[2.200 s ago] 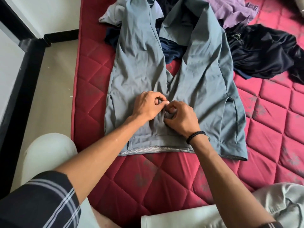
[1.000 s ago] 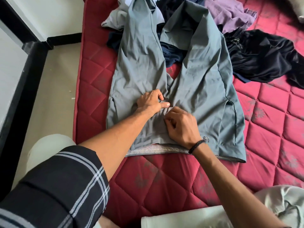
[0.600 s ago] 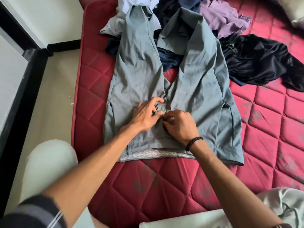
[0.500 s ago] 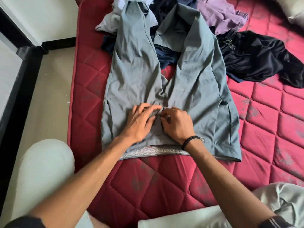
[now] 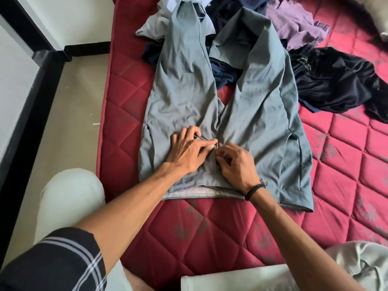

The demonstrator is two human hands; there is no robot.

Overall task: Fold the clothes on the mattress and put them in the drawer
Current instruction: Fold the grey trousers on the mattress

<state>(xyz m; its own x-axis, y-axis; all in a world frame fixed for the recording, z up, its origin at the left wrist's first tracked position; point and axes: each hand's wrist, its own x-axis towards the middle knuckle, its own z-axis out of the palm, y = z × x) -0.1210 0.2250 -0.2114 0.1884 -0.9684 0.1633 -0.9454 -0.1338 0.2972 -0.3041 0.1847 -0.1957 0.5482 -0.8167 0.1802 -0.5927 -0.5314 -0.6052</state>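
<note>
Trousers: grey pair (image 5: 184,91) spread flat near the mattress (image 5: 210,232) front edge, unfolded.
Hands: left hand (image 5: 189,148) and right hand (image 5: 235,162) pinch the fly.
Left: heap of clothes (image 5: 336,85) unfolded; drawer unseen.

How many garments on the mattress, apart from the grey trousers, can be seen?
4 at least: a light blue garment at top left, a navy one between the trouser legs, a purple one at top, a black one at right. More may be hidden.

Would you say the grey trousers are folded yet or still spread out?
Spread: the grey trousers lie flat on the mattress, both legs apart.
</note>
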